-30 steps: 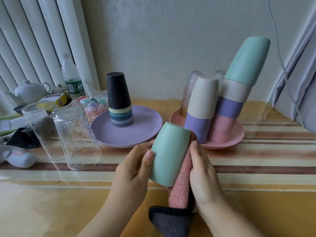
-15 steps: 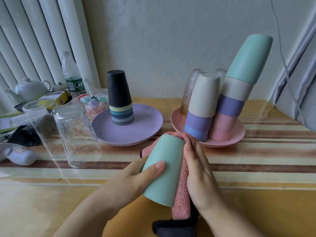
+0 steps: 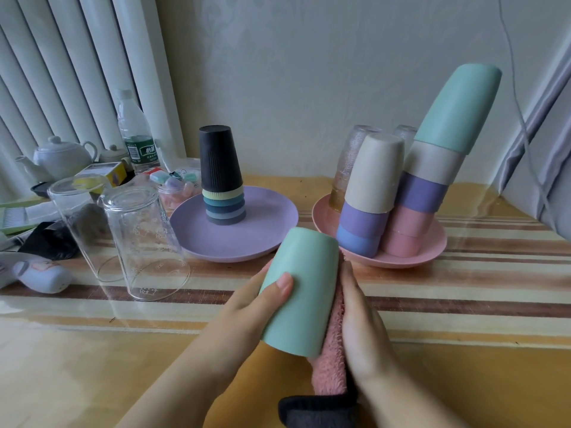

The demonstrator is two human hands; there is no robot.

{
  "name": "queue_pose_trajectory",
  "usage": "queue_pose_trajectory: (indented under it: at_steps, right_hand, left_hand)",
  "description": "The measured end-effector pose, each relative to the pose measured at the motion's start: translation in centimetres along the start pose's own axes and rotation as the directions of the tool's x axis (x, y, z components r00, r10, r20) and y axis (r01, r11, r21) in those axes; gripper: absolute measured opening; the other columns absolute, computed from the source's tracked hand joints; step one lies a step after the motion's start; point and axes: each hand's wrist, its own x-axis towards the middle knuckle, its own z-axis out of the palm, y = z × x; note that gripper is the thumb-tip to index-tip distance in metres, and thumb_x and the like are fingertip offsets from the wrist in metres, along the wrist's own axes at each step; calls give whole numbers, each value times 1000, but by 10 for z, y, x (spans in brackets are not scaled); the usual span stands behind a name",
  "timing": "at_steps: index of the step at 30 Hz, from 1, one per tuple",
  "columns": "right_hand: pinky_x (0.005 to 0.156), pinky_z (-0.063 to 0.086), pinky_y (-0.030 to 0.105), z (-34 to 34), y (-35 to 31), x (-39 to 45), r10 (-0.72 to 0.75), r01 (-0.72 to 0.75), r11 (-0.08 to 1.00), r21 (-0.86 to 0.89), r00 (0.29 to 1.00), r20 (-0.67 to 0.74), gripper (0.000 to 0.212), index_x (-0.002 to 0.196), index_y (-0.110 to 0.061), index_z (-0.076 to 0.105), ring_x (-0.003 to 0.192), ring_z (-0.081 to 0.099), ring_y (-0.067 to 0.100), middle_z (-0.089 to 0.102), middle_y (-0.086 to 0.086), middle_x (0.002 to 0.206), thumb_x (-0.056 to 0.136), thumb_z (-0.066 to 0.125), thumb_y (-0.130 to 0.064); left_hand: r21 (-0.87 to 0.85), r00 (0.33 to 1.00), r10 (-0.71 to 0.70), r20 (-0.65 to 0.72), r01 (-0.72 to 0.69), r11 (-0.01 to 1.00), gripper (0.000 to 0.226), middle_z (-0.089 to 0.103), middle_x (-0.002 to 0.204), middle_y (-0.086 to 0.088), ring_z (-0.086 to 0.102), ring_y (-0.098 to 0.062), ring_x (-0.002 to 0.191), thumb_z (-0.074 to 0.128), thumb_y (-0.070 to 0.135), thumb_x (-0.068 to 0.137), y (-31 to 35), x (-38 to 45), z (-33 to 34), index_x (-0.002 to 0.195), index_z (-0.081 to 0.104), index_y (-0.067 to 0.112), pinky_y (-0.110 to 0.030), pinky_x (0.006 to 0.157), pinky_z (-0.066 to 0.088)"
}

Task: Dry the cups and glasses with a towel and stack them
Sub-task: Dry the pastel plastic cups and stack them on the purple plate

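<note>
I hold a mint green cup (image 3: 301, 288) upside down and tilted, above the near part of the table. My left hand (image 3: 250, 307) grips its left side, thumb on the front. My right hand (image 3: 361, 332) presses a pink towel (image 3: 329, 362) with a dark edge against the cup's right side. Behind it stands a pink plate (image 3: 398, 261) with two leaning stacks of inverted plastic cups (image 3: 432, 180) and two glasses at its back. A purple plate (image 3: 247, 242) carries a stack of paper cups (image 3: 221, 177) topped by a black one. Two clear glasses (image 3: 139, 242) stand inverted at left.
The striped table top (image 3: 463, 291) lies under a clear cover. At far left are a white teapot (image 3: 60, 157), a water bottle (image 3: 136, 134), a small box, a jar of clips and a white gadget (image 3: 40, 273). A wall and vertical blinds close the back; a curtain hangs at right.
The green cup has turned in my hands: my left thumb slid round onto its front while the towel stayed pressed on the right side. The stacks on the plates have not moved.
</note>
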Motion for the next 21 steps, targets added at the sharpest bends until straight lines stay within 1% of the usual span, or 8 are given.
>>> queue_pose_trajectory:
  at_steps: [4,7,10,12,14,17,19,21]
  right_hand:
    - [111,32,48,7,8,-3,-9,9,1000,4,998,66,93,124,-25,61,126,51,23,62,3,128,54,57,-86]
    - [107,33,42,12,9,-6,-44,49,995,-81,997,59,98,125,-25,59,124,51,22,59,7,130,54,48,-92]
    - [115,28,39,14,2,-9,-115,130,971,-202,990,84,80,132,-33,52,132,43,10,53,-7,138,70,42,-83]
    - [111,26,15,12,-5,-9,-194,205,952,-226,978,72,53,131,-37,48,129,37,-12,46,-22,139,87,37,-65]
    - [103,26,3,10,-8,-10,-239,250,933,-258,968,76,41,125,-43,44,122,35,-23,43,-29,135,86,36,-54]
    - [105,30,10,11,-2,-11,-313,332,884,-329,943,109,36,127,-44,45,124,39,-16,47,-29,133,93,37,-53]
    - [104,32,12,12,4,-10,-361,393,826,-404,919,158,48,135,-42,43,124,42,-11,50,-22,132,88,39,-52]
    - [104,34,16,12,5,-8,-362,403,797,-450,915,180,43,133,-41,46,123,45,-8,54,-18,130,90,42,-47]
  left_hand:
    - [104,986,164,-39,-159,982,44,74,106,9,69,-7,97,61,58,60,-3,1,-1,101,72,43,-17,74,54]
    - [354,947,276,-164,-205,913,55,59,115,6,57,0,105,55,66,60,-13,8,-8,105,65,37,-13,84,46]
    - [580,873,450,-189,-271,768,53,54,105,7,52,3,94,53,67,65,-18,13,-12,110,55,39,-7,75,40]
    - [620,822,537,-188,-325,714,55,63,100,13,57,3,86,52,63,73,-20,16,-13,121,49,38,-8,70,41]
    - [650,788,589,-182,-353,673,53,64,107,20,58,5,96,46,61,81,-22,17,-12,127,48,37,-11,80,44]
    - [689,791,579,-197,-309,656,63,47,120,25,45,3,119,51,68,75,-23,16,-12,131,47,40,-24,101,41]
    - [693,827,521,-210,-250,676,79,44,113,29,43,8,115,61,79,56,-20,16,-15,126,44,46,-15,98,37]
    - [646,850,448,-276,-181,742,81,54,109,20,52,4,105,70,76,44,-16,17,-20,117,51,44,-21,89,45]
